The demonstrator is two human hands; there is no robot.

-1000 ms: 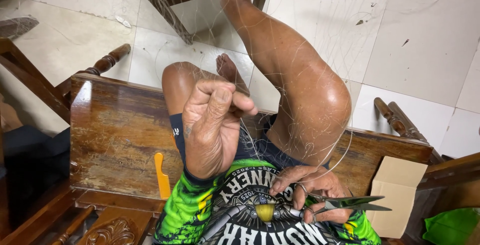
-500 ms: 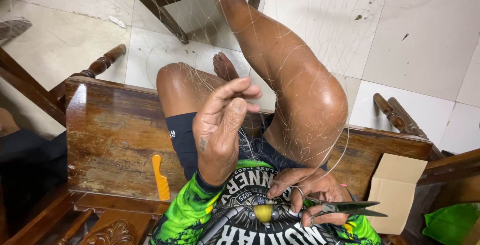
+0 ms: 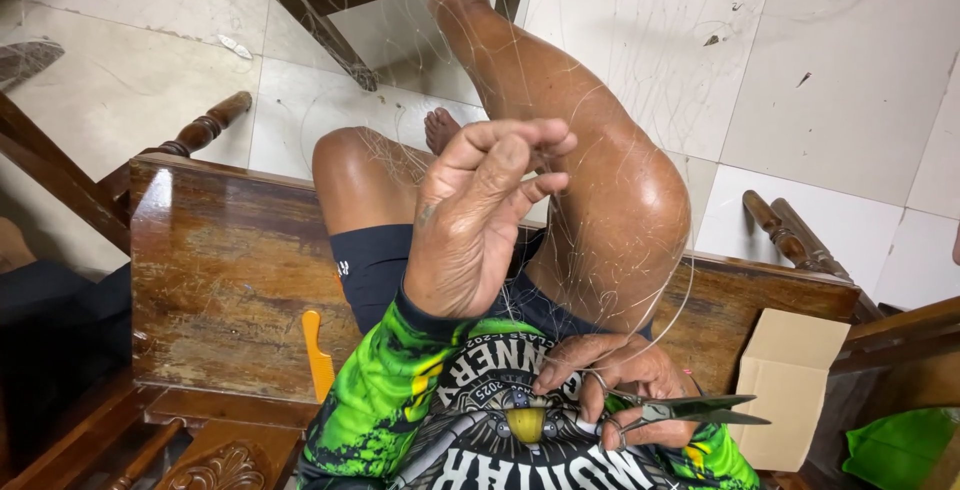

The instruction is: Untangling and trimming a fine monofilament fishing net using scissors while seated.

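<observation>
The fingers [image 3: 520, 150] of the left hand [image 3: 470, 230] are pinched together, thumb tip against the forefinger, clamped on strands of thin, clear monofilament fishing net [image 3: 590, 250] raised above the lap. The net drapes in fine, near-invisible lines over the bare raised knee [image 3: 630, 200] and runs down toward the lap. The right hand [image 3: 620, 390] rests low against the black and green printed shirt [image 3: 450, 420], its fingers closed through the loops of a pair of small steel scissors [image 3: 690, 412], whose blades lie together and point to the right. The person sits on a dark, worn wooden bench [image 3: 220, 270], with one leg bent across it and the other stretched toward the white tiled floor [image 3: 800, 70]. A flat orange plastic netting needle [image 3: 317, 355] lies on the bench just beside the left sleeve. A plain brown cardboard box [image 3: 790, 380] stands at the right, near the scissors' tips.
</observation>
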